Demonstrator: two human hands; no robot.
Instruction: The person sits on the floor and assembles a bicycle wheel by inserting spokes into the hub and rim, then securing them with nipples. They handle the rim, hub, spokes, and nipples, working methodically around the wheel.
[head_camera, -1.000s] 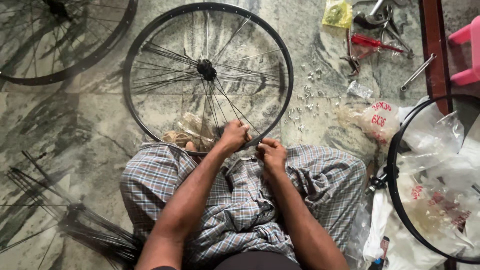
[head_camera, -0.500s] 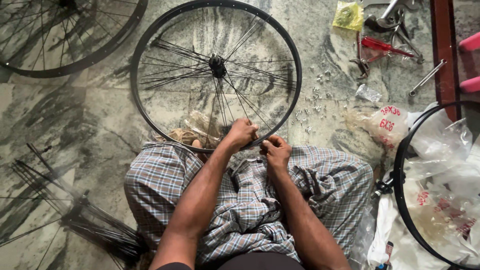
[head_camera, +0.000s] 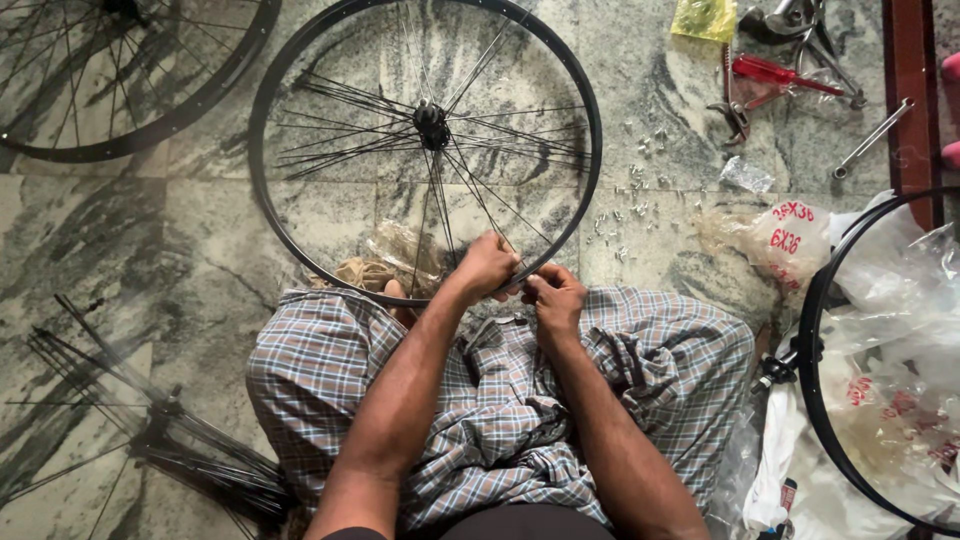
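Black wheel rim (head_camera: 590, 150) flat on marble floor (head_camera: 150, 250), at 12 o'clock from lap | left hand (head_camera: 487, 266) closed on rim edge at 6 o'clock | right hand (head_camera: 556, 296) pinched on a spoke (head_camera: 470, 190) end beside it | screwdriver (head_camera: 775, 72) at 2 o'clock

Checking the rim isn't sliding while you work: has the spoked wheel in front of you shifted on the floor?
No. The wheel hub keeps the same spacing from the red screwdriver lying to its right; only the camera view has drifted.
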